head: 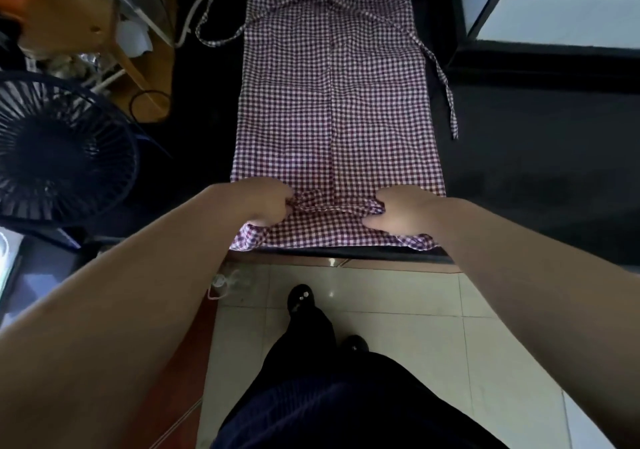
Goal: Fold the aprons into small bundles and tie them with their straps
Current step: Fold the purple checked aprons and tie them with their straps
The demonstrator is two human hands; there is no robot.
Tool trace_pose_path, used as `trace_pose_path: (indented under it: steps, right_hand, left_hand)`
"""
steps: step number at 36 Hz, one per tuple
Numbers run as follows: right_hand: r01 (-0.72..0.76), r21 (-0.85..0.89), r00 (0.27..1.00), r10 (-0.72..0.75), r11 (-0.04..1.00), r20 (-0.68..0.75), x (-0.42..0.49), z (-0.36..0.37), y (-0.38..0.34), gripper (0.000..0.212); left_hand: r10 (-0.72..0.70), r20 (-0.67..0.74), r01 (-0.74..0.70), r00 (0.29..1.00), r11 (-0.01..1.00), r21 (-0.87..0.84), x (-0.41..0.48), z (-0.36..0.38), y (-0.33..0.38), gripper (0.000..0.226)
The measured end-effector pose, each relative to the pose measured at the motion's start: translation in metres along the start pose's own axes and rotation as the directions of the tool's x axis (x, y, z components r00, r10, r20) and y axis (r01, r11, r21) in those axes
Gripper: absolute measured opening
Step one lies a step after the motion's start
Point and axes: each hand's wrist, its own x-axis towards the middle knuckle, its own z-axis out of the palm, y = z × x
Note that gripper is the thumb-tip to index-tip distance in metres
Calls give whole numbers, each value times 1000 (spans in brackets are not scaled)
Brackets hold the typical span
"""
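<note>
A purple-and-white checked apron (332,102) lies folded into a long strip on a dark table (519,157), running away from me. Its near end is doubled over into a short fold at the table's front edge. My left hand (263,202) grips the left side of that fold, fingers curled into the cloth. My right hand (398,209) grips the right side the same way. One strap (445,84) trails off the strip's right side, and another strap (214,38) loops off the far left.
A dark blue fan (59,150) stands at the left of the table. Wooden chair parts and clutter (104,25) sit at the far left. A white surface (561,1) lies at the far right. Below are pale floor tiles (398,310) and my dark-clothed legs.
</note>
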Motion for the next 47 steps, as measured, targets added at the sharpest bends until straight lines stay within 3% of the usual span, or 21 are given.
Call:
trace_pose_path:
  steps: [3, 5, 9, 14, 18, 23, 28, 30, 32, 35, 37, 39, 42, 44, 47]
  right_hand:
    - [38, 62, 999, -39, 997, 15, -5, -5, 1, 77]
    - [79, 26, 997, -78, 997, -12, -6, -5, -1, 78]
    - [104, -91, 993, -108, 990, -47, -4, -3, -8, 56]
    - [108, -134, 990, -119, 985, -78, -4, -2, -9, 31]
    - [89, -75, 996, -91, 993, -25, -5, -3, -11, 56]
    - [30, -151, 997, -40, 988, -62, 6, -1, -15, 33]
    - [-20, -193, 999, 13, 981, -35, 11, -5, -15, 43]
    - [-54, -265, 998, 40, 963, -56, 13, -5, -16, 47]
    - [-72, -338, 992, 32, 938, -122, 10, -6, -19, 45]
    - [-33, -430, 936, -124, 902, -331, 4, -8, -30, 28]
    - [19, -402, 930, -163, 915, -328, 3, -3, -36, 19]
    - [74, -284, 960, -145, 956, -238, 3, 5, -40, 27]
    - [122, -105, 974, -139, 987, -177, 5, 14, -37, 24]
    - [143, -55, 972, -151, 988, -182, 8, 19, -35, 16]
    - [150, -43, 973, -155, 988, -168, 9, 23, -38, 24]
  left_hand:
    - [71, -7, -71, 997, 995, -63, -2, -2, 1, 58]
    - [133, -6, -133, 991, 990, -46, -2, -1, 2, 55]
    - [172, 23, -170, 985, 983, -68, 3, 7, 8, 26]
    - [151, 38, -144, 988, 980, -141, 6, 3, 18, 30]
    - [171, 5, -171, 985, 985, -16, 12, -2, 21, 34]
    - [180, 15, -179, 984, 957, 228, 14, -7, 28, 45]
    - [208, -184, -93, 960, 865, 492, 16, -15, 28, 58]
    - [184, -196, -91, 963, 909, 407, 12, -16, 21, 54]
    - [103, -135, -75, 985, 977, 202, 5, -15, 9, 50]
    - [1, -47, -4, 999, 998, -62, -5, -15, -6, 59]
    - [-27, -60, 14, 998, 977, -211, -11, -16, -14, 58]
    - [-63, -90, 31, 994, 946, -322, -17, -16, -22, 53]
    - [-147, -106, 75, 983, 862, -501, -22, -6, -37, 47]
    - [-208, -130, 68, 969, 739, -670, -25, 5, -45, 36]
    - [-203, -148, -9, 968, 562, -827, -34, 25, -53, 51]
